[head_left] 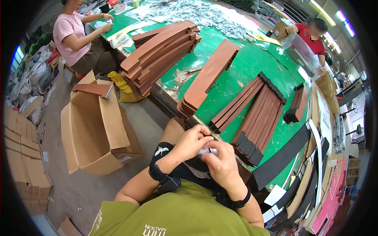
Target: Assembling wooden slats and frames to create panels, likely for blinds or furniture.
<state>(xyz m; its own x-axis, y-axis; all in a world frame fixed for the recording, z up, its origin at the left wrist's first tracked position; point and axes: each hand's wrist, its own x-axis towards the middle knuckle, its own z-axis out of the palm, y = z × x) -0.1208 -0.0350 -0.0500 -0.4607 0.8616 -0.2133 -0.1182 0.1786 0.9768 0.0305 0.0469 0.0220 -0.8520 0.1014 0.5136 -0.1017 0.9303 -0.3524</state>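
Close together at the near table edge, over my lap, are my left hand [191, 142] and my right hand [221, 161]. Both have their fingers closed. Between them is a small whitish, partly see-through piece [205, 151]; fingers cover most of it, so its kind does not show. My right thumb and fingers pinch it. What the left fingertips hold, if anything, is hidden. Just beyond lie reddish-brown slats with black ends [258, 120], side by side. Left of these sits a short stack of broader brown boards [210, 76].
The green table [252, 59] also carries a tall pile of curved brown boards [161, 53], a small black-ended bundle [298, 103] and a black strip [281, 157]. An open cardboard box [88, 129] stands left on the floor. One person [76, 37] sits far left; another [313, 39] handles clear plastic far right.
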